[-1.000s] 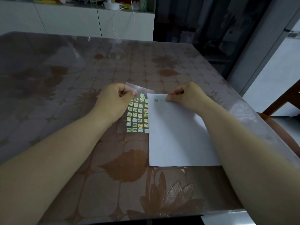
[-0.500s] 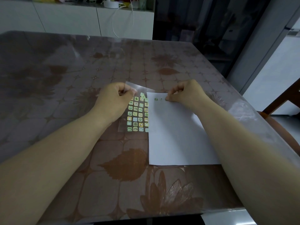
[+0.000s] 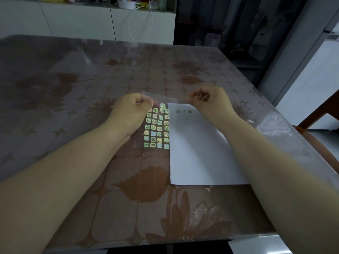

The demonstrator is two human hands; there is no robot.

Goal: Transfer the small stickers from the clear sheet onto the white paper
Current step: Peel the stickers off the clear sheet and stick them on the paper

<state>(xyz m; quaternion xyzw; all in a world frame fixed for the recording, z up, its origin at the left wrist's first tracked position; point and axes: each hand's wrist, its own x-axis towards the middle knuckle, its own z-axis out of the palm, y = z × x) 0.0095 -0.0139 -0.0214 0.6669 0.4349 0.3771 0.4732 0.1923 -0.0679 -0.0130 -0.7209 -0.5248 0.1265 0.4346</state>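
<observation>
Large white paper rectangle (image 3: pixel 198 154) flat on brown leaf-patterned bench (image 3: pixel 91 189). Clear plastic sticker sheet (image 3: pixel 157 129) just left of it, far edge lifted. Left hand (image 3: pixel 134 109) curled, pinching that edge. Right hand (image 3: pixel 211 101) over paper's far end, fingers closed, contents unclear. Three small stickers (image 3: pixel 184 111) on paper.

hands 2 | clear sheet (image 3: pixel 157 125) 1 | white paper (image 3: pixel 198 153) 1 — stickers on paper (image 3: pixel 184 111) 3
</observation>
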